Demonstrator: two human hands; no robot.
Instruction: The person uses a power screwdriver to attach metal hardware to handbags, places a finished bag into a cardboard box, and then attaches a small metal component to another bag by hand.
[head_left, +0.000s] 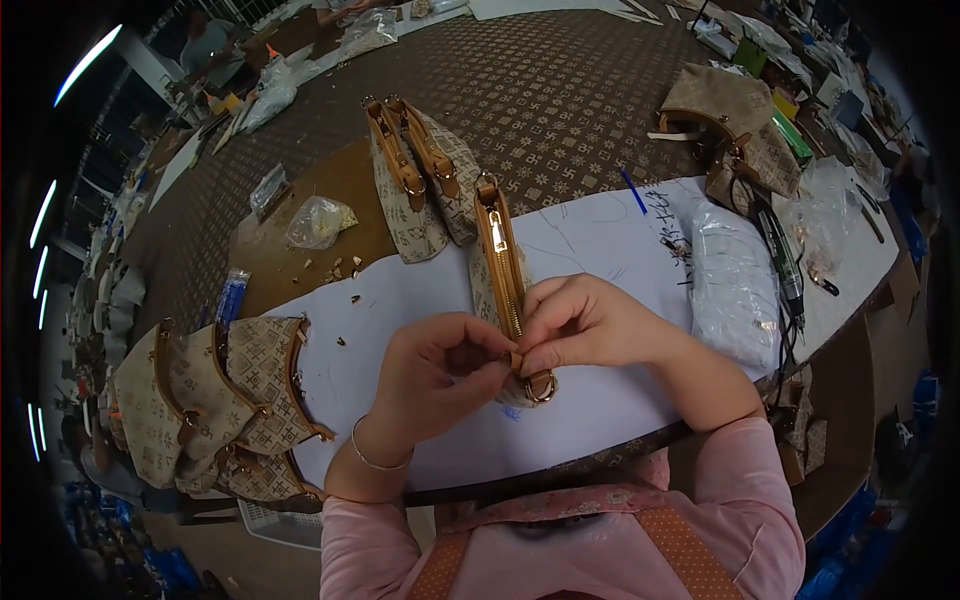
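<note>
A beige patterned handbag (484, 262) with tan leather trim stands upright in front of me, its brass zipper (497, 235) running toward me. At the near end of that zipper, my left hand (435, 370) pinches a small tan leather tab (516, 361) between thumb and fingertips. My right hand (580, 325) is closed on the same tab from the other side, thumb and forefinger together. Just below the fingertips a gold ring (541, 386) hangs at the bag's end. The fingers partly hide the tab.
Two similar bags (415, 180) stand behind, and several more bags (215, 400) lie piled at left. White paper (430, 440) covers the work surface. A wrapped white bundle (735, 285), a blue pen (634, 192), small metal pieces (335, 270) and another bag (730, 120) lie around.
</note>
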